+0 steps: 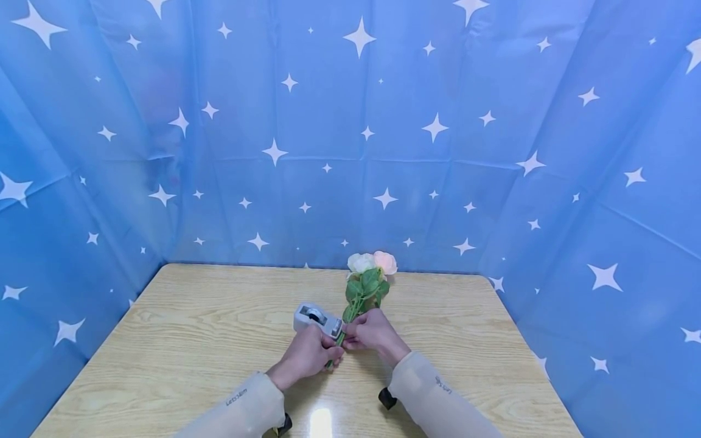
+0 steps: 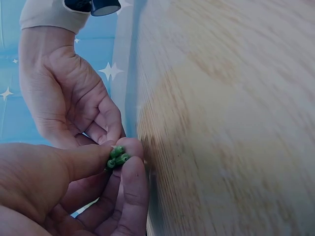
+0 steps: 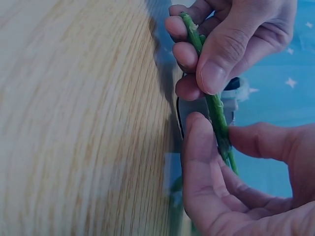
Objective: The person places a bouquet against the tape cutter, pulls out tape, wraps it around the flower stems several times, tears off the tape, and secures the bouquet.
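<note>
A small bunch of artificial flowers, with a white bloom [image 1: 360, 263], a pink bloom [image 1: 386, 262] and green leaves [image 1: 370, 281], points away from me over the table. My left hand [image 1: 310, 351] grips the lower part of the green stems [image 3: 215, 105] between thumb and fingers. Their cut ends [image 2: 118, 156] poke out of that grip in the left wrist view. Higher up the bundle, my right hand [image 1: 374, 331] pinches the stems, its thumb on one side and its fingers on the other. A grey-white tape dispenser [image 1: 303, 317] stands just beyond my left hand, beside the stems.
The hands work over a light wood-grain table [image 1: 219, 316]. A blue curtain with white stars [image 1: 328, 121] hangs behind the table and along both sides. Black straps or mounts [image 1: 387, 398] show under the sleeves.
</note>
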Demonstrator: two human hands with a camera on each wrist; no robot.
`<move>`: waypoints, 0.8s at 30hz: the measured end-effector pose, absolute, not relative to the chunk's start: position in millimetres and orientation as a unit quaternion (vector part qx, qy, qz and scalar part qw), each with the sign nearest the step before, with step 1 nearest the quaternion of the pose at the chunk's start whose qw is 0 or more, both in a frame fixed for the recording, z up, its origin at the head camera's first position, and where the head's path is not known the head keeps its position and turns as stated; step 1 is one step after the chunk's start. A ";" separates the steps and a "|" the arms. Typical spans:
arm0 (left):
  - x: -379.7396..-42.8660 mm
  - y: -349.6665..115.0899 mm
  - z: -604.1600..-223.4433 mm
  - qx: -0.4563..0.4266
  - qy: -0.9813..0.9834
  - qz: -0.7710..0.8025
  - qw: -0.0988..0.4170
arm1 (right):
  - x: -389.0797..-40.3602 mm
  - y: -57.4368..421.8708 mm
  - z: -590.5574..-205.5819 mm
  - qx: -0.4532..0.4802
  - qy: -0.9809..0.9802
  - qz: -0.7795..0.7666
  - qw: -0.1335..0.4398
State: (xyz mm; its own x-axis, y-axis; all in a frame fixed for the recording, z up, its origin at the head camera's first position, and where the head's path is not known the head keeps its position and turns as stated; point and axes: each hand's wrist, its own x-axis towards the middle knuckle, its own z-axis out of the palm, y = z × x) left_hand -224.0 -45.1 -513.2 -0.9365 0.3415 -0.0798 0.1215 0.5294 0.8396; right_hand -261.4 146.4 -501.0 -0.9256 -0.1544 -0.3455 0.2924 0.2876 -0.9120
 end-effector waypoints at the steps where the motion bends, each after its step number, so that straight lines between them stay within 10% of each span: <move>1: -224.2 -45.2 -513.1 0.134 0.867 0.465 0.118 | -261.8 146.2 -501.3 0.044 0.781 -0.594 0.187; 24: -222.4 -43.4 -512.2 0.116 0.873 0.456 0.127 | -262.5 143.3 -503.1 0.022 0.818 -0.547 0.175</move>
State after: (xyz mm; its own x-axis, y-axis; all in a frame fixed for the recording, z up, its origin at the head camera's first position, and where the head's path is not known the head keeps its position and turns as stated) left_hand -222.4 -43.4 -512.2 -0.9412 0.3177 -0.1152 0.0867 0.5566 0.8262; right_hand -262.5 143.3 -503.1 -0.9380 -0.1561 -0.3096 0.2267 0.3997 -0.8882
